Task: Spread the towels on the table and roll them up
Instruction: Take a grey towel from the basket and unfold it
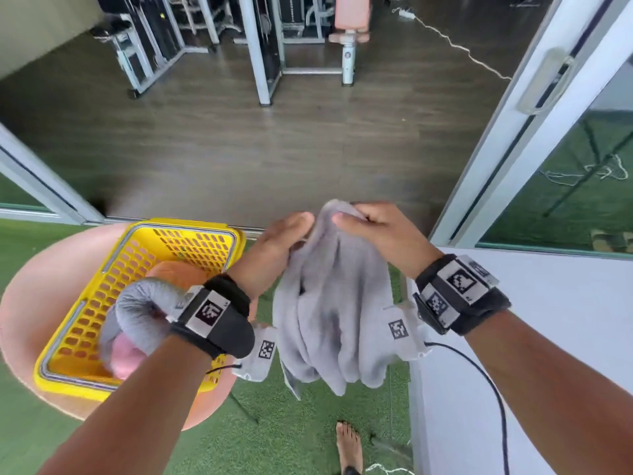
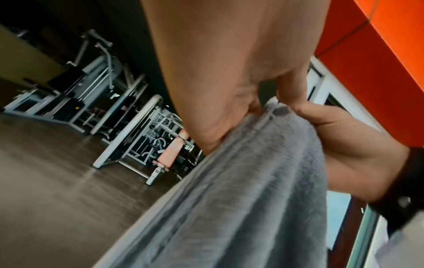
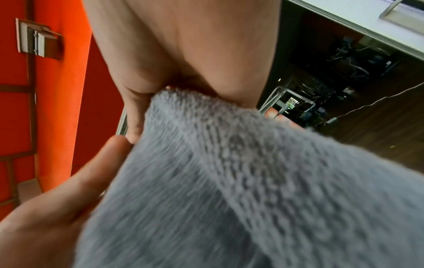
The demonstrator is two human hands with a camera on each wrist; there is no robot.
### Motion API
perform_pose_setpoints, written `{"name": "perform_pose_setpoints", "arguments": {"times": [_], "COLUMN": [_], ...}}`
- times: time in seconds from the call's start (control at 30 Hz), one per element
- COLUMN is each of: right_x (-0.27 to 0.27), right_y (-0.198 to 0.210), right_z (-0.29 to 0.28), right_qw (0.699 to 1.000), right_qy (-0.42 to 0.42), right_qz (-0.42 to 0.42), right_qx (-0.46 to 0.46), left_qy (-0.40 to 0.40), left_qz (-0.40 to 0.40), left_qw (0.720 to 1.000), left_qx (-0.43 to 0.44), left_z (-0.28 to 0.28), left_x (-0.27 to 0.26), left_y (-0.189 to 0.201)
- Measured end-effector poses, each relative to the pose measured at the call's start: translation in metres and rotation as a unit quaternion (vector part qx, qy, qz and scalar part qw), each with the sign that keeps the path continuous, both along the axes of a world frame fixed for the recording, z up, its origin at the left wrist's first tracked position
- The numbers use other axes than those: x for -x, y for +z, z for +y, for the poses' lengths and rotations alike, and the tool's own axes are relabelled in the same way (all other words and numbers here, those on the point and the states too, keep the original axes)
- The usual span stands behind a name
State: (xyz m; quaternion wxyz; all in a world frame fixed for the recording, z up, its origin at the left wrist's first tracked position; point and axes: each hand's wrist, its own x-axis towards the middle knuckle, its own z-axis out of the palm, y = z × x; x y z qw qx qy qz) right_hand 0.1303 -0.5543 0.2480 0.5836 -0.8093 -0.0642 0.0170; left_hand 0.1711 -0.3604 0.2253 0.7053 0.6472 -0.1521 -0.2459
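Grey towel (image 1: pixel 334 303) held up in the air, bunched and hanging, between yellow basket (image 1: pixel 137 296) at left and white table (image 1: pixel 534 354) at right. Head view: left hand (image 1: pixel 274 252) and right hand (image 1: pixel 380 231) both pinch its top edge, close together. Basket sits on a pink round seat (image 1: pixel 30 286); inside are a rolled grey towel (image 1: pixel 144 310), a pink one (image 1: pixel 125 358) and an orange one (image 1: pixel 174 269). Wrist bands carry black-and-white square codes; no readable writing. Bare foot (image 1: pixel 349 447) on green turf.

Left wrist view: thumb and fingers (image 2: pixel 296 87) clamp the towel's hemmed edge (image 2: pixel 263 117); gym machines (image 2: pixel 128 130) beyond.

Right wrist view: fingers (image 3: pixel 135 112) curl over the towel's edge fold (image 3: pixel 197 112); the other hand's thumb (image 3: pixel 96 163) lies against the cloth at near left.
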Motion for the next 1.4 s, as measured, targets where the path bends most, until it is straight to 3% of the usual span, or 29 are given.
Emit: {"name": "perform_pose_setpoints", "arguments": {"times": [0.03,0.1,0.27,0.37,0.43,0.5,0.63,0.73,0.8,0.9,0.97,1.07,1.13,1.27,1.33,1.4], "right_x": [0.001,0.010,0.057,0.073,0.076,0.077,0.089,0.102,0.106,0.106,0.106,0.115,0.118,0.107,0.102,0.105], "right_y": [0.012,0.024,0.017,0.024,0.039,0.049,0.042,0.034,0.035,0.049,0.054,0.044,0.042,0.072,0.078,0.071], "right_z": [0.008,0.021,0.008,0.004,0.012,0.021,0.011,-0.001,-0.007,-0.013,-0.016,-0.025,-0.029,-0.018,-0.011,-0.014], "right_qw": [1.000,0.999,0.996,0.999,0.998,0.997,0.993,0.983,0.988,0.998,0.998,0.997,0.998,0.997,0.996,0.998], "right_qy": [0.008,0.031,0.023,-0.019,-0.001,0.037,0.105,0.128,0.105,0.055,0.058,0.062,0.038,0.021,0.043,0.037], "right_qz": [-0.014,-0.016,0.045,0.003,-0.044,-0.054,0.048,0.123,0.091,-0.015,-0.023,0.042,0.032,-0.077,-0.075,-0.042], "right_qx": [-0.007,0.013,0.070,0.042,0.041,0.044,-0.033,0.046,0.061,0.032,0.005,0.021,0.033,-0.016,-0.004,0.034], "left_qy": [-0.040,-0.045,0.070,-0.022,-0.071,-0.045,0.021,0.074,0.043,-0.066,-0.024,0.113,0.119,0.002,0.035,0.119], "left_qz": [-0.013,-0.038,0.005,-0.017,-0.053,-0.085,-0.093,-0.047,-0.012,-0.004,-0.033,-0.025,-0.009,-0.040,-0.072,-0.078], "left_qw": [0.999,0.998,0.997,1.000,0.996,0.995,0.995,0.996,0.999,0.995,0.997,0.993,0.992,0.998,0.997,0.989], "left_qx": [-0.017,-0.017,0.046,0.004,-0.026,-0.013,0.020,0.021,0.002,-0.073,-0.065,0.033,0.042,-0.044,-0.019,0.042], "left_z": [-0.004,-0.001,0.043,0.034,0.015,0.003,0.009,0.010,0.007,-0.007,-0.014,-0.008,-0.004,-0.027,-0.030,-0.021], "left_x": [0.013,0.029,0.051,0.081,0.096,0.102,0.106,0.114,0.122,0.141,0.147,0.134,0.132,0.157,0.153,0.139], "left_y": [0.001,0.011,0.035,0.035,0.035,0.041,0.044,0.044,0.044,0.045,0.051,0.061,0.064,0.069,0.075,0.083]}}
